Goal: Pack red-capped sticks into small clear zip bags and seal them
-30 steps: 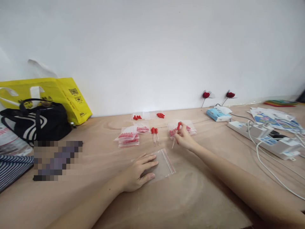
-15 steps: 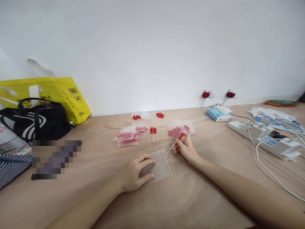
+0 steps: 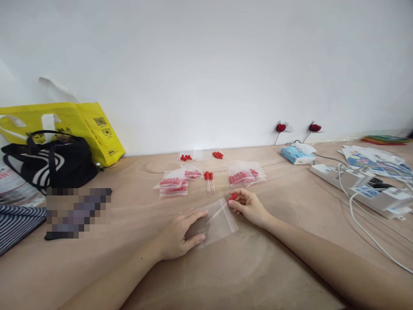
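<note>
Red-capped dropper (image 3: 231, 198) pinched in right hand (image 3: 248, 206) — left hand (image 3: 180, 232) flat on bag (image 3: 219, 219).

Pixelated obj (image 3: 78, 212) left of bag; striped cloth (image 3: 17, 226) cut off.

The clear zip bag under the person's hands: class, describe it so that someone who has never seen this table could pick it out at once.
Start at the wooden table and go to its middle, where both hands meet. The clear zip bag lies flat there, pinned by the left hand, while the right hand brings a red-capped dropper to its mouth. Unlike the filled bags behind it, it looks empty.
</note>
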The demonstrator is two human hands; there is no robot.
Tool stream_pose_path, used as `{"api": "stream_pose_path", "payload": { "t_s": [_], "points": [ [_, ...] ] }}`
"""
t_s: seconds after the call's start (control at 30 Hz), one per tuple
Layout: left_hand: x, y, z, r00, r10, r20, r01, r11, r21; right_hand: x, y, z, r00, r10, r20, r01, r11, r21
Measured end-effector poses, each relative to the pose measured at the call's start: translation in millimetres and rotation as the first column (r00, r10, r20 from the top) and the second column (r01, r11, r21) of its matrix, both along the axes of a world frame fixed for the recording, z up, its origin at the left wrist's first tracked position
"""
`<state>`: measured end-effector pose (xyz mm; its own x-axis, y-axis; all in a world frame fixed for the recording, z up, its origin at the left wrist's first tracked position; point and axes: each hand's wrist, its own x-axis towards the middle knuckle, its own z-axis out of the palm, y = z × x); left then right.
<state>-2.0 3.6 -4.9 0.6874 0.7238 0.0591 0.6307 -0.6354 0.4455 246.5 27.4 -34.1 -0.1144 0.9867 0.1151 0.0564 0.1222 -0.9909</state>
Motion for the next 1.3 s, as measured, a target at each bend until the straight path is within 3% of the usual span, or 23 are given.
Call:
{"api": "stream_pose_path", "payload": {
  "t_s": [0.17,0.33,0.47,0.67,0.87,1.0,1.1,1.17,1.3],
  "points": [
    [1,0,-1.8,1.000,0.016,0.014,-0.016,1.000,-0.007,11,3,0.3,0.982,0.125,0.140,-0.133,0.990,0.044],
    [3,0,3.2,1.000,0.008,0.000,-0.008,0.999,-0.050,18,0,7.8,0.957,0.274,0.097,-0.273,0.962,-0.026],
    [6,0,5.2,1.000,-0.007,-0.015,0.006,0.999,-0.048,18,3,5.9,0.943,0.281,0.180,-0.279,0.960,-0.038],
    [16,0,2.2,0.998,-0.060,0.027,0.060,0.998,0.008,9,4,-0.2,0.937,0.176,0.301,-0.216,0.971,0.104],
    [17,0,3.0,0.998,-0.049,0.037,0.049,0.999,0.003,8,2,1.6,0.891,0.183,0.416,-0.277,0.944,0.179],
    [7,-1,8.3,0.997,-0.032,0.064,0.031,0.999,0.021,20,11,2.3,0.904,0.215,0.369,-0.265,0.960,0.092],
    [-2,-3,10.9,0.999,0.006,0.032,-0.006,1.000,0.005,25,21,6.6,0.929,0.123,0.349,-0.143,0.989,0.033],
    [-5,-4,10.5,1.000,0.007,0.006,-0.007,1.000,-0.015,19,29,12.4,0.916,0.016,0.400,-0.061,0.993,0.100],
    [-7,-2,7.4,1.000,-0.030,0.011,0.030,0.999,-0.022,-13,52,24.2,0.760,-0.214,0.614,0.064,0.964,0.258]
  ]
}}
